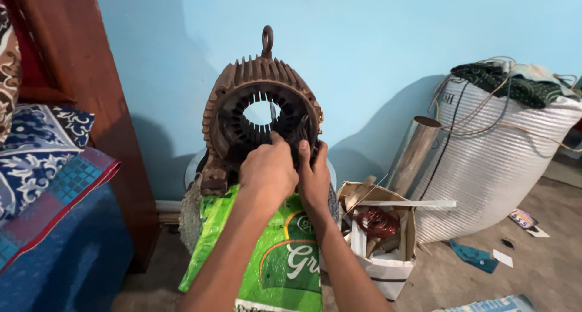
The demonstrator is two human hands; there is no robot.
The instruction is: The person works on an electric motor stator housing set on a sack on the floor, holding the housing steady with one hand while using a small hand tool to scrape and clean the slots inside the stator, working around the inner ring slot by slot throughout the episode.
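A rusty brown motor housing (242,87) with cooling fins and a lifting eye on top stands upright on a green printed sack (285,251), its round slotted bore facing me. Both my hands reach into the lower right of the bore. My left hand (267,169) has its fingers bunched at the slotted inner rim. Right beside it, my right hand (314,172) presses its fingertips on the same spot. I cannot tell whether either hand pinches something small; the fingertips hide the slots.
A white box (388,269) holding a coil of reddish wire and scraps sits right of the sack. Behind it lean a shiny metal tube (415,154) and a large white woven sack (503,166) topped with cloth. A bed with patterned blankets (48,184) fills the left.
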